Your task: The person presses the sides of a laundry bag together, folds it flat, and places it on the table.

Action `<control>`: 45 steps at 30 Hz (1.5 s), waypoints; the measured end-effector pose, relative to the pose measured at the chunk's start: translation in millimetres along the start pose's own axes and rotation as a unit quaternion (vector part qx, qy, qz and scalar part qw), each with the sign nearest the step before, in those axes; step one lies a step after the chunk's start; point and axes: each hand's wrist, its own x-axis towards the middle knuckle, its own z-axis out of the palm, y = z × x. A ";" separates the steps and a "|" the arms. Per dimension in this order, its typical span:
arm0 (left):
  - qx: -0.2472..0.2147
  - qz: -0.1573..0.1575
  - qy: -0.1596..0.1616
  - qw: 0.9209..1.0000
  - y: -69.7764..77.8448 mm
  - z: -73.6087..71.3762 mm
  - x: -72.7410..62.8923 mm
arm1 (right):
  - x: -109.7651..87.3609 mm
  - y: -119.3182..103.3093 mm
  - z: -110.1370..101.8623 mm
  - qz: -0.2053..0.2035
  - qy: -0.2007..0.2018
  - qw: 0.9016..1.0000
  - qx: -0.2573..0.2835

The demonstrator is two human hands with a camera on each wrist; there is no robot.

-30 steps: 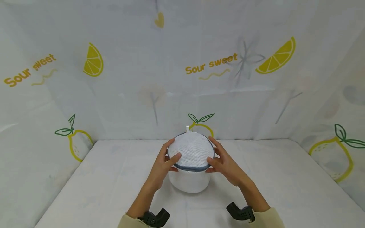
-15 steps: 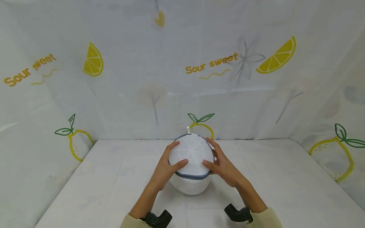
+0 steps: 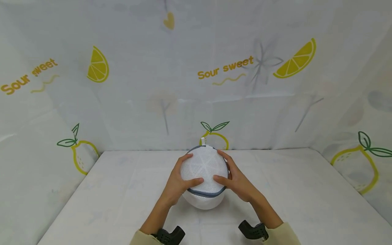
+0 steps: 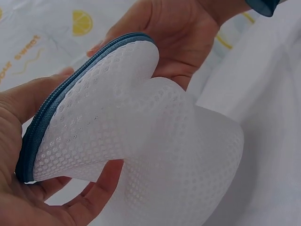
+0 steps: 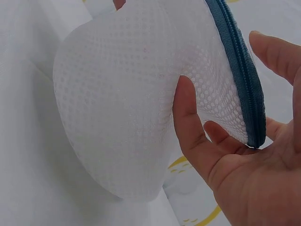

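A white mesh laundry bag [image 3: 204,166] with a blue-grey zipper band stands in the middle of the table, its round top tilted toward me. My left hand [image 3: 181,178] grips its left side, thumb on the top and fingers round the edge. On the opposite side my right hand [image 3: 237,177] holds it the same way, thumb on the mesh. In the left wrist view the zipper [image 4: 89,66] runs along the rim and the mesh wall below is creased inward. A fingertip of the right hand presses into the mesh wall [image 5: 117,94] in the right wrist view. A white tab [image 3: 203,141] sticks up at the back.
The table [image 3: 128,194] has a white cover. Behind it hangs a white backdrop [image 3: 137,68] printed with lemons and lettering, which also runs along both sides. A black wrist camera [image 3: 169,234] sits on the left wrist, another black camera [image 3: 252,230] on the right.
The bag's top has tilted further toward me and its zippered front edge has sunk lower. Both thumbs have slid inward over the mesh, closer together.
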 end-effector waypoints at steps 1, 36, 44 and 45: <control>0.000 -0.001 -0.001 1.000 -0.3 0.1 -0.1 | 0.1 0.4 0.2 0.000 0.002 1.000 -0.004; -0.044 -0.016 -0.024 0.999 -23.2 1.4 5.1 | 7.1 13.9 20.4 0.080 0.020 0.984 0.158; -0.050 -0.014 -0.029 0.998 -26.3 3.3 4.6 | 7.9 17.8 22.9 0.080 0.020 0.979 0.187; -0.052 -0.015 -0.030 0.998 -26.6 3.5 4.6 | 7.9 18.4 23.1 0.080 0.021 0.979 0.187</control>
